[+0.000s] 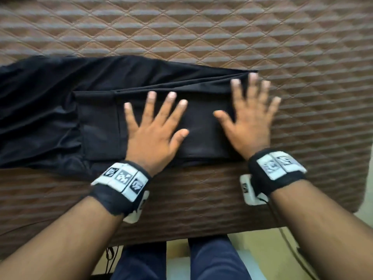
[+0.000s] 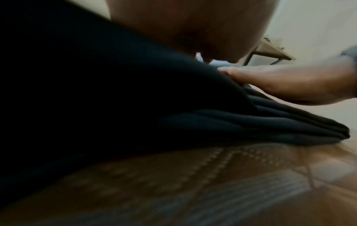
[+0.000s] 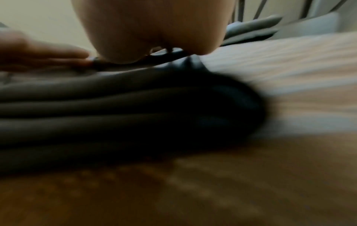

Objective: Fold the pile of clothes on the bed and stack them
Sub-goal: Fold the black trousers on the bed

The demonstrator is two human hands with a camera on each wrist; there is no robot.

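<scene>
A black garment (image 1: 101,122) lies on the brown quilted bed cover (image 1: 201,33), its right part folded into a flat rectangle and its left part still loose and wrinkled. My left hand (image 1: 153,126) lies flat on the folded part with fingers spread. My right hand (image 1: 250,116) presses flat on the folded right edge, fingers spread, fingertips near the far corner. In the left wrist view the stacked black layers (image 2: 251,122) show from the side with my right hand (image 2: 289,85) on top. The right wrist view shows the same layered fold (image 3: 135,110) under my palm (image 3: 154,30).
The bed's near edge (image 1: 201,225) runs just in front of my wrists, with my legs in dark blue trousers (image 1: 181,261) and pale floor (image 1: 272,255) below it. Bare quilted cover stretches beyond and to the right of the garment. A cable (image 1: 292,249) hangs near the floor.
</scene>
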